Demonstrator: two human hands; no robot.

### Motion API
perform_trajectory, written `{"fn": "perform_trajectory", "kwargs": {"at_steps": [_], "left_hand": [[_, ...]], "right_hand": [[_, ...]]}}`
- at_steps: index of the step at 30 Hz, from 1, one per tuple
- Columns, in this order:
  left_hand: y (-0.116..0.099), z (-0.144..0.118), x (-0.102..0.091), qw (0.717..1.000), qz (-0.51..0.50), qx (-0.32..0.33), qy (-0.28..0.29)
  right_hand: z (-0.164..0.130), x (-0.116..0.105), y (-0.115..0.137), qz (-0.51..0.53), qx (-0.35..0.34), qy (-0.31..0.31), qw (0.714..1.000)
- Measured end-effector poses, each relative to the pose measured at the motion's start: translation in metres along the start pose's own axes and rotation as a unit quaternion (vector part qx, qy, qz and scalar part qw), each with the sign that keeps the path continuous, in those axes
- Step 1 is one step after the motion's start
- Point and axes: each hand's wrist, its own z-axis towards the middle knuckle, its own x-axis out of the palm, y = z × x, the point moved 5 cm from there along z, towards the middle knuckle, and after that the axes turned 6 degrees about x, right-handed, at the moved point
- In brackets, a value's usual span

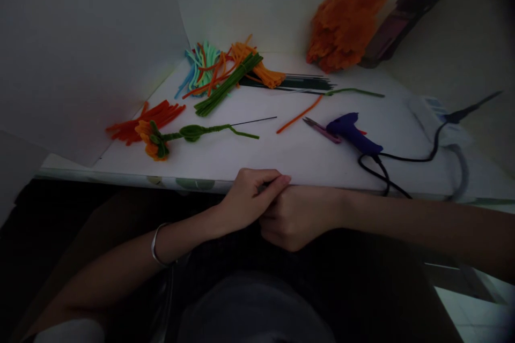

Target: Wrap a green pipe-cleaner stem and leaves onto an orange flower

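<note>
1. Head view: your left hand (pixel 247 201) clasps your right hand (pixel 300 217), itself curled into a loose fist, at the table's (pixel 241 156) front edge.
2. Beyond them, to your left, the green-stemmed orange flower (pixel 191 133) lies on its side.
3. To your right, pink-handled scissors (pixel 321 129) lie beside the blue glue gun (pixel 354 134).
</note>
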Motion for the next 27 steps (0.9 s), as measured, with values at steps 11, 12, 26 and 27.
{"fn": "perform_trajectory", "kwargs": {"at_steps": [11, 12, 26, 27], "left_hand": [[-0.013, 0.006, -0.065, 0.932, 0.258, 0.224, -0.121], [-0.014, 0.005, -0.058, 0.939, 0.261, 0.212, -0.073], [-0.027, -0.013, 0.005, 0.882, 0.214, 0.351, 0.229], [-0.028, -0.017, 0.008, 0.881, 0.185, 0.367, 0.234]], "right_hand": [[-0.006, -0.010, -0.006, 0.001, 0.021, -0.004, 1.000], [-0.006, -0.008, -0.005, 0.012, 0.025, -0.003, 1.000], [0.009, -0.023, 0.034, 0.235, -0.063, -0.067, 0.968], [0.011, -0.020, 0.037, 0.220, -0.040, -0.044, 0.974]]}}
